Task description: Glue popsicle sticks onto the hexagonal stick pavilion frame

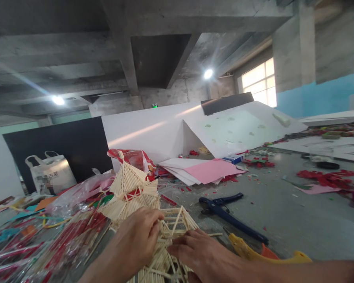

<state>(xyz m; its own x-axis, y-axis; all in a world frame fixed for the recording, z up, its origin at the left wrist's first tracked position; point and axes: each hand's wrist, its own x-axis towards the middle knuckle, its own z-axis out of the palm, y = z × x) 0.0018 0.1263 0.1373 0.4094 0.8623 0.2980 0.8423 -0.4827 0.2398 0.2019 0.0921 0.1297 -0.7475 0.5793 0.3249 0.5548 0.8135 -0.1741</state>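
A tiered, pagoda-like model (128, 192) made of thin wooden sticks stands just beyond my hands. In front of it lies an open stick frame (179, 218), with more sticks packed together at its near end. Curled fingers close my left hand (140, 232) at the left side of this frame, and whatever is inside them is hidden. From the right, my right hand (205, 249) reaches over the frame, its fingers stretched out and resting on the sticks. A loose stick end (215, 234) juts out past the right fingers.
A dark blue hand cutter (236, 220) and a yellow-and-orange tool (268, 251) lie to the right. Plastic-wrapped sticks (61, 239) crowd the left. Pink and white sheets (206, 171), a white bag (53, 173) and red scraps (327, 179) sit farther back.
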